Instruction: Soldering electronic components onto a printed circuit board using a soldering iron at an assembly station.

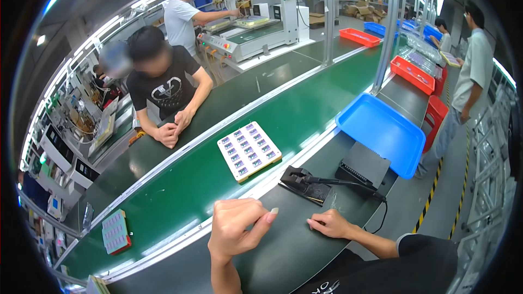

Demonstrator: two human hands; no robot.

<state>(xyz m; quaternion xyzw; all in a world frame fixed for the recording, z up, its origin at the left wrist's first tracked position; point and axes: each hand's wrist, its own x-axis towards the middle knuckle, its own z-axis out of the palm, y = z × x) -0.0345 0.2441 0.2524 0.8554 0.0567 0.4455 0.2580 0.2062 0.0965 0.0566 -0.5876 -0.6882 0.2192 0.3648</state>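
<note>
Raised above the near edge of the dark table, my left hand (237,228) is closed, fingers curled and thumb pointing right. A small pale spot shows at its thumb tip; whether it is the nail or a held piece, I cannot make out. My right hand (330,223) rests low over the tabletop (278,258), its fingers bent together and their inner side hidden. Beyond it lies a black stand (305,182) with a corded, pen-like black tool (338,181) across it. On the green belt sits a white plate (223,147) bearing rows of small purple-and-dark parts.
A blue tray (381,128) and a black vented box (364,163) stand at right. Another plate (115,231) lies on the belt (180,201) at left. Across it, a person (163,84) sits with hands together. Metal posts (388,32) rise beside the belt; red bins (412,74) stand beyond.
</note>
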